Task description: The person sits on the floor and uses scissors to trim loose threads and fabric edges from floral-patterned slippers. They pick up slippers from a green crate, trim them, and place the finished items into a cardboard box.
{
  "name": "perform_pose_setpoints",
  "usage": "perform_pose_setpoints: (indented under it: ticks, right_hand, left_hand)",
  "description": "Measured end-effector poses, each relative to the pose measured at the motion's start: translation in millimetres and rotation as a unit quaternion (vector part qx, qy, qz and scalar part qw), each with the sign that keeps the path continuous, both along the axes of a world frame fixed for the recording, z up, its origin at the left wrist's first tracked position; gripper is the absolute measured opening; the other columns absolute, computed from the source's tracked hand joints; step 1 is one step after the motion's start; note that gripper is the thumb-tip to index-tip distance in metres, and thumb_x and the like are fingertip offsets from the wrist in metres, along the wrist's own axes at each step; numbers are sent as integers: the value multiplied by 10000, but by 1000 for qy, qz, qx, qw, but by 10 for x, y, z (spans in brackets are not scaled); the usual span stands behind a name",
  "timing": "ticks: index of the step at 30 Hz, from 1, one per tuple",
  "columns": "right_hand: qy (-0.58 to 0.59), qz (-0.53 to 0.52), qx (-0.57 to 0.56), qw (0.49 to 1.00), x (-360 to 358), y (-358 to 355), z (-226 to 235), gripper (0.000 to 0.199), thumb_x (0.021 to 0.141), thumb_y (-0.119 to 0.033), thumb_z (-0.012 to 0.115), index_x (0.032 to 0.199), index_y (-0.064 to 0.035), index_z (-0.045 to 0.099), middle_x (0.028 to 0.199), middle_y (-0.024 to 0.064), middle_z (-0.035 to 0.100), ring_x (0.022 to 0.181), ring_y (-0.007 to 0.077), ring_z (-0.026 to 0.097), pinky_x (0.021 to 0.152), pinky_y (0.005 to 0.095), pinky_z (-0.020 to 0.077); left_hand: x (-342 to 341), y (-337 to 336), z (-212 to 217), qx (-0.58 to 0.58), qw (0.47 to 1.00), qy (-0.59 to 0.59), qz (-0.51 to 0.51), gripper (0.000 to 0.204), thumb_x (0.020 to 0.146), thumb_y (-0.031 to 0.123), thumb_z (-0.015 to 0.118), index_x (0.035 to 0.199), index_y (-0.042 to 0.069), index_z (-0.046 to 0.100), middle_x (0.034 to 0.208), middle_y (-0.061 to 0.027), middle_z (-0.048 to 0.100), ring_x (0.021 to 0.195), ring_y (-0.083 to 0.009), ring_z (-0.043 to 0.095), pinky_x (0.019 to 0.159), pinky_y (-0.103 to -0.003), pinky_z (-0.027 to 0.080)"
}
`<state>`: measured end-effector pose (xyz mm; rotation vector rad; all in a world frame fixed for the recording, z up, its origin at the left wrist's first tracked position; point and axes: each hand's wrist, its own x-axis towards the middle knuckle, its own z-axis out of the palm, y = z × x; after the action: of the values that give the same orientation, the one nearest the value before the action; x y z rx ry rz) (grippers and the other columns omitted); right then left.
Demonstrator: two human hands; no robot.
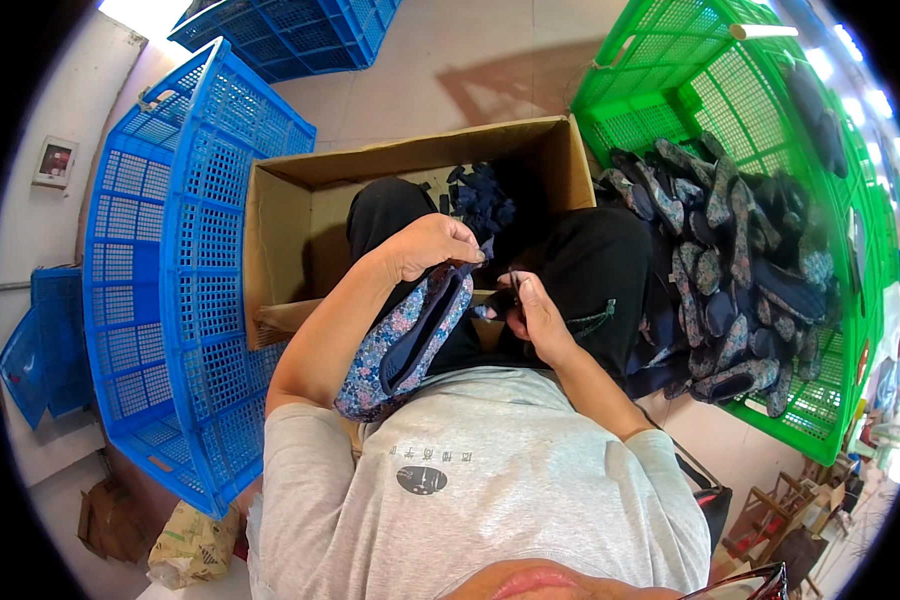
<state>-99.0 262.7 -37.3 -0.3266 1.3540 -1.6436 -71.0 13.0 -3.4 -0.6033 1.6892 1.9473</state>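
My left hand (435,246) pinches the navy edge of a floral cloth slipper (385,365) between thumb and fingers. The slipper has blue and pink flowers outside and a dark navy lining. It hangs below the hand, against my left forearm and the front of my shirt. My right hand (542,318) is closed around a small dark tool (498,299), close to the slipper's upper end. Fingers cover most of that tool, so its exact kind is hidden. Both hands are above my lap.
A cardboard box (270,235) with navy fabric scraps (481,197) lies around my knees. At right, a green crate (815,432) holds a heap of floral slippers (735,235). Blue crates (185,300) stand at left, and another blue crate (300,35) is behind the box.
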Motion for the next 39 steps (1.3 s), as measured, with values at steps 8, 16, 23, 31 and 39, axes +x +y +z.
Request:
perform_pose_setpoints:
  ticks: [8, 16, 23, 31, 39]
  right_hand:
    - [-102, 48, 1, 994, 160, -183, 20, 231, 1033, -280, 529, 1156, -91, 479, 906, 57, 576, 599, 61, 384, 515, 190, 307]
    - [-79, 6, 5, 997, 177, -330, 21, 214, 1030, -288, 535, 1083, -84, 498, 868, 33, 575, 605, 41, 378, 514, 183, 293]
    - [-22, -28, -6, 999, 181, -423, -40, 210, 1036, -279, 530, 1019, -70, 513, 827, 15, 576, 597, 42, 412, 541, 193, 349]
    - [-144, -20, -18, 989, 163, -383, -26, 177, 1029, -310, 532, 1013, -138, 495, 804, 0, 583, 580, 43, 386, 489, 182, 264]
    - [-139, -6, -21, 990, 108, -382, 1, 161, 1036, -292, 516, 1017, -134, 493, 818, 8, 586, 591, 45, 380, 491, 184, 258]
  left_hand:
    - [-22, 79, 46, 3, 1000, -2, 24, 107, 818, 122, 724, 759, 38, 692, 667, 9, 608, 580, -78, 530, 560, -232, 422]
    - [-19, 84, -47, 19, 999, -6, 37, 86, 809, 118, 716, 783, 37, 702, 682, -17, 626, 566, -100, 549, 533, -242, 435]
    - [-48, 144, 9, 29, 999, -14, 43, 90, 814, 111, 708, 777, 29, 701, 692, -34, 640, 574, -113, 571, 550, -241, 468]
    - [-60, 142, -81, 30, 998, -17, 46, 97, 835, 114, 694, 797, 25, 699, 686, -43, 640, 566, -124, 581, 525, -258, 490]
    - [-58, 154, -33, 49, 997, -34, 56, 97, 841, 94, 681, 816, 1, 689, 691, -73, 649, 544, -150, 608, 522, -281, 523]
